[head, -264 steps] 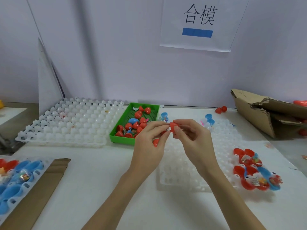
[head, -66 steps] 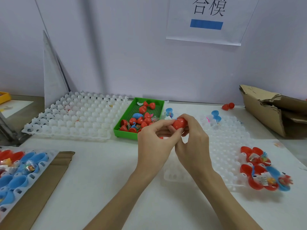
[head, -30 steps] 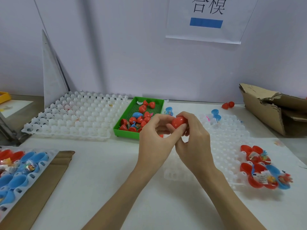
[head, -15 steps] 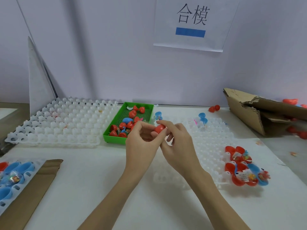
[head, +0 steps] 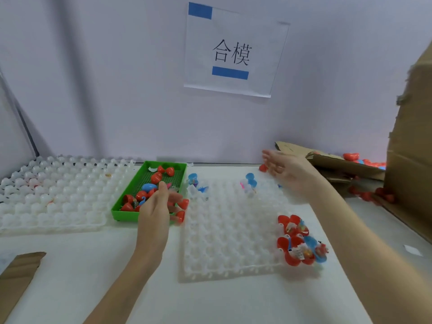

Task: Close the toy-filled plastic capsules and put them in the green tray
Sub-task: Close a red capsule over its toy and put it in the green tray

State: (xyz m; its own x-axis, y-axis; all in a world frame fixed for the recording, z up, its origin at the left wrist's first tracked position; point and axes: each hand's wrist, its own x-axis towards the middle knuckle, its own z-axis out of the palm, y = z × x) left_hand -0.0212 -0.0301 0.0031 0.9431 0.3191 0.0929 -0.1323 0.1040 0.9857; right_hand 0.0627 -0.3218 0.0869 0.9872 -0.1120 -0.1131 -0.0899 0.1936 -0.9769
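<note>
A person's two bare hands work over a white table (head: pixel 81 265). The left hand (head: pixel 155 208) hovers at the near right corner of the green tray (head: pixel 121 212), its fingers blurred and loosely extended; whether they touch anything cannot be told. A red capsule (head: pixel 183 204) sits just beside those fingertips, at the tray's edge. The tray holds a heap of red and blue capsules (head: pixel 149 187). The right hand (head: pixel 284 169) reaches far to the right with fingers spread wide and nothing in it, near a small red capsule (head: pixel 263 168) and a torn cardboard box (head: pixel 339 163). Between the hands lies a white dimpled tray (head: pixel 224 230), with open toy-filled capsules (head: pixel 300 242) clustered at its right edge. Another white dimpled tray (head: pixel 56 190) lies left of the green one. A paper sign (head: pixel 231 51) hangs on the wall.
</note>
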